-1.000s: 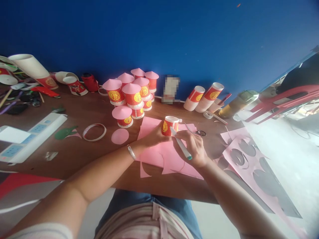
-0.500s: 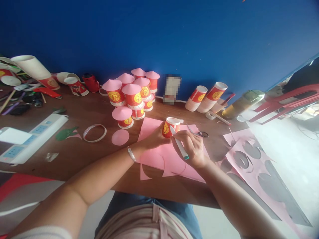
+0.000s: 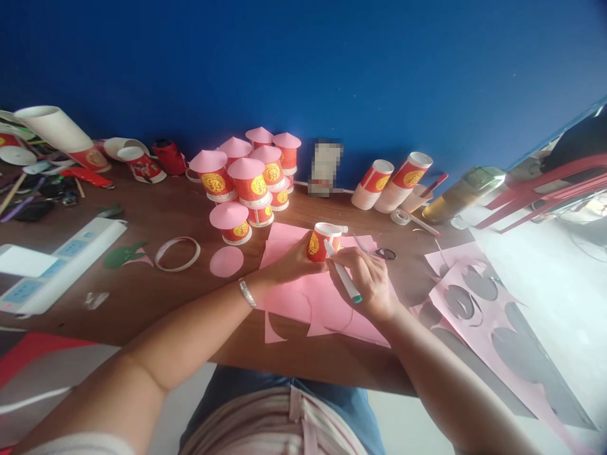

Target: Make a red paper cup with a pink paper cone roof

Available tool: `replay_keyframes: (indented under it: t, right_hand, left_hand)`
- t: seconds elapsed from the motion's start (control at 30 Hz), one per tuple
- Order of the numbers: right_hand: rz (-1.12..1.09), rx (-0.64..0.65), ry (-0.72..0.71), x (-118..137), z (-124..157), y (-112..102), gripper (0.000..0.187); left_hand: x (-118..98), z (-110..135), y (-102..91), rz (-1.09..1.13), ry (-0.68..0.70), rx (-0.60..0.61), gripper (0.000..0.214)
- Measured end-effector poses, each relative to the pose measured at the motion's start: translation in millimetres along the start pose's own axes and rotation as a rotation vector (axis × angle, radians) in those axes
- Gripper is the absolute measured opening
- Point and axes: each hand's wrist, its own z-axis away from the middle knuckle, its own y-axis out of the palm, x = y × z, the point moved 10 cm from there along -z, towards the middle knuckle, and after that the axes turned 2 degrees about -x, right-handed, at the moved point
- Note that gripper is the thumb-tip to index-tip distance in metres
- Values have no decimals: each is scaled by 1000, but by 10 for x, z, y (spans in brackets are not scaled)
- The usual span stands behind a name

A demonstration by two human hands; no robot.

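A red paper cup (image 3: 316, 247) with a gold emblem and a white rim stands upright over pink paper (image 3: 294, 297). My left hand (image 3: 303, 262) is closed around its left side. In my right hand (image 3: 367, 278) is a white marker pen (image 3: 345, 282) with a teal end, its other end up against the cup's front. My fingers partly hide the pen. Scissors (image 3: 386, 253) lie just beyond my right hand. A pink paper circle (image 3: 226, 261) rests left of the paper stack.
Several red cups with pink cone roofs (image 3: 228, 215) stand at the back left. Stacked cups (image 3: 372, 185), a tape roll (image 3: 401, 217) and a bottle (image 3: 465, 196) are at the back right. A power strip (image 3: 71, 268) lies left; cut pink scraps (image 3: 448, 291) lie right.
The camera view has shifted slightly. Both hands keep their hold on the cup and the marker pen, with barely any movement between them.
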Motion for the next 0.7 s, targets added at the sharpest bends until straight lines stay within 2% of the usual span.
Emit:
replay_keyframes:
  t: [0.13,0.27,0.47,0.7]
  right_hand:
    - [3,-25,25,-34,-2,-55,28]
    - [-24,-48,67,-81,2,-93,21]
    - [18,-59,128,-139,4,-120,13]
    - [46,-88,171,-202,29,-132,17]
  left_hand:
    - [47,15,-10,20,-55,7,52]
    - [53,17,11,11,-119,25,43]
    - [26,2,40,82,-130,42,43]
    - [41,8,27,122,-154,28,44]
